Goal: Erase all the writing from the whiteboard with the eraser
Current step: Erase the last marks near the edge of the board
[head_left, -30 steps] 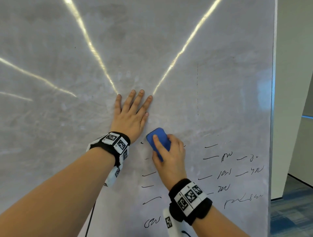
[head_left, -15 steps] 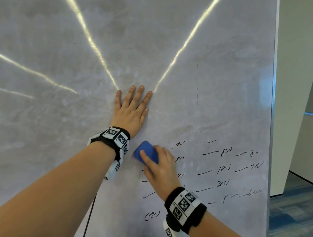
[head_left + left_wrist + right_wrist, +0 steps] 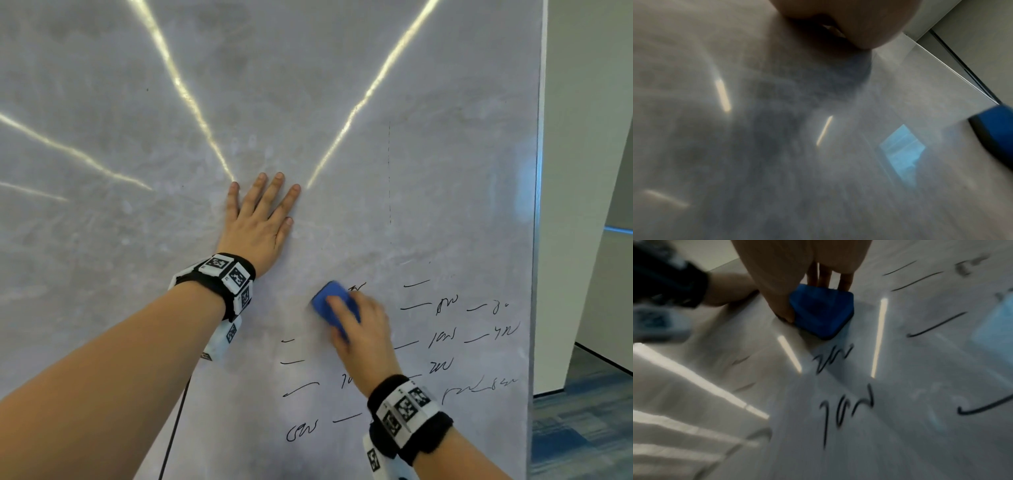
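A large grey whiteboard (image 3: 342, 102) fills the head view, smeared with old wipe marks. Black scribbles and dashes (image 3: 445, 337) cover its lower right part. My right hand (image 3: 363, 329) grips a blue eraser (image 3: 330, 299) and presses it flat on the board at the upper left of the writing. In the right wrist view the eraser (image 3: 824, 309) sits between thumb and fingers, with scribbles (image 3: 830, 358) just below it. My left hand (image 3: 260, 219) lies flat on the board, fingers spread, up and left of the eraser. The eraser's corner (image 3: 995, 129) shows in the left wrist view.
The board's metal right edge (image 3: 537, 240) runs top to bottom. Beyond it stand a white wall (image 3: 589, 171) and blue carpet floor (image 3: 582, 428). A thin black cable (image 3: 174, 425) hangs down by my left forearm. Ceiling light streaks reflect in the board.
My right hand swept the eraser down and left, then back to the right over the writing's top left. Some marks there are gone. The left hand stays flat in place.
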A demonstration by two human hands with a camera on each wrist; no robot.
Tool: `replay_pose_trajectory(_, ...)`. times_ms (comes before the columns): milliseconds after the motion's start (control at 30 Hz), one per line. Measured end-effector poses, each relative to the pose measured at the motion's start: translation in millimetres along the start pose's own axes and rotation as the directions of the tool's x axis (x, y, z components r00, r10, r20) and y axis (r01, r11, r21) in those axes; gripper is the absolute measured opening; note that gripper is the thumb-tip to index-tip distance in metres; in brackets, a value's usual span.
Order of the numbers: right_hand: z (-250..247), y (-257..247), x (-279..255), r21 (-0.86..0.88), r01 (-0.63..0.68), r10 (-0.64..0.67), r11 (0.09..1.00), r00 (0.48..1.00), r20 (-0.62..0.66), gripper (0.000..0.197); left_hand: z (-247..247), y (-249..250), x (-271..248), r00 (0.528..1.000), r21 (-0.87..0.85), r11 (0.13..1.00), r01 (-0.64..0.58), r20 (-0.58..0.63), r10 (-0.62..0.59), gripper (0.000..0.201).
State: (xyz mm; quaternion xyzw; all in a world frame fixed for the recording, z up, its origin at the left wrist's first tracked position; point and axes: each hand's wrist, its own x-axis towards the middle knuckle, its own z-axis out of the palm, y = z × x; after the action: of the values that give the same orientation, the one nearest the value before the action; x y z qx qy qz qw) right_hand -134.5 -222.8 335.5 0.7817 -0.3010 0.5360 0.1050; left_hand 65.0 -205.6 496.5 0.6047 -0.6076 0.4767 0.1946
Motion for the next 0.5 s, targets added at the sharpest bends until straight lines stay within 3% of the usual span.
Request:
replay_pose_trajectory(67,-11.5,16.6,11.7,0.052,-0.240,0.244,0.969,0.967,-0.077,0.058,1.1,0.2,0.3,1.000,0.002,1.000,0.002,0.000,-0.002,0.054)
replay_pose_trajectory(133,-12.2,17.7,16.6,0.054,-0.358,0.362,0.932,0.928,-0.092,0.059,1.6,0.3,0.1,1.000,0.001,1.000,0.008,0.001,-0.008,0.054)
replay_pose_trajectory(233,-1.7,-1.6,0.5,-0.021,-0.177,0.177,0.984,0.984,-0.016,0.062,1.0,0.8,-0.2,1.000,0.001,1.000,0.011,0.009,-0.011,0.054)
replay_pose_trajectory(333,-3.0,1.7,-13.7,-0.058,-0.043,0.048,0.997,0.996,0.075,0.061,-0.8,0.1,-0.4,1.000,-0.001,1.000,0.010,0.026,-0.010,0.054)
replay_pose_trajectory(500,-16.2,25.3,12.2,0.018,-0.334,0.335,0.942,0.941,-0.055,0.061,-1.5,0.0,0.3,0.999,-0.015,1.000,0.013,0.050,-0.012,0.055)
